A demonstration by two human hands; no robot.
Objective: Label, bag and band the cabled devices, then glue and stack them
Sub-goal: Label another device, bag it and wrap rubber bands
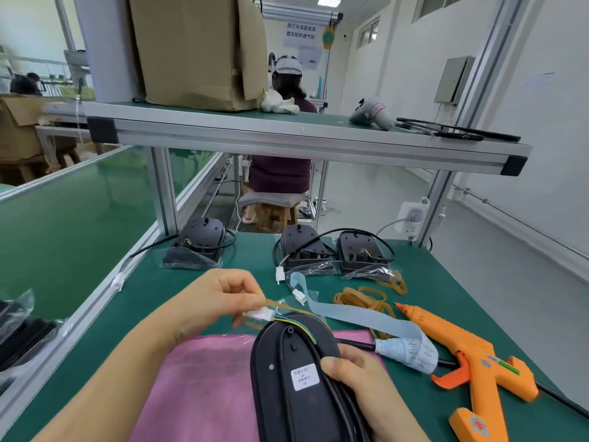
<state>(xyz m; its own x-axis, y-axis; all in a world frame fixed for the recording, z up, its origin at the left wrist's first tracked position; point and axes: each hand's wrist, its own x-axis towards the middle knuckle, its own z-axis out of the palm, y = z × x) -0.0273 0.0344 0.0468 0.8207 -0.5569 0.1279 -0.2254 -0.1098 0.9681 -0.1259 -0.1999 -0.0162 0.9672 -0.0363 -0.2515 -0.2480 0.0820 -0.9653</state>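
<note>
Banding looks to be the step in hand. At 6 o'clock the black device (280,406) lies over a pink cloth (197,378) on the green table (248,260). Our right hand (360,387) grips it with its cable gathered along the side. Our left hand (220,298) pinches a tan rubber band (280,304) by the white connector (259,314).

A white label (305,377) is already on the casing. Clear film (237,328) shows near the left wrist, but we cannot tell whether the bag is on. Glue and stacking seem to be left.

We count four devices: this one, plus one at 11 o'clock (202,239) and two at 1 o'clock (302,250) (360,252). Those three rest on clear bags, unstacked.

One label strip (350,317) runs toward 2 o'clock, and one orange glue gun (471,358) lies at 3 o'clock. The heap of loose bands (360,298) is too tangled for us to count.
</note>
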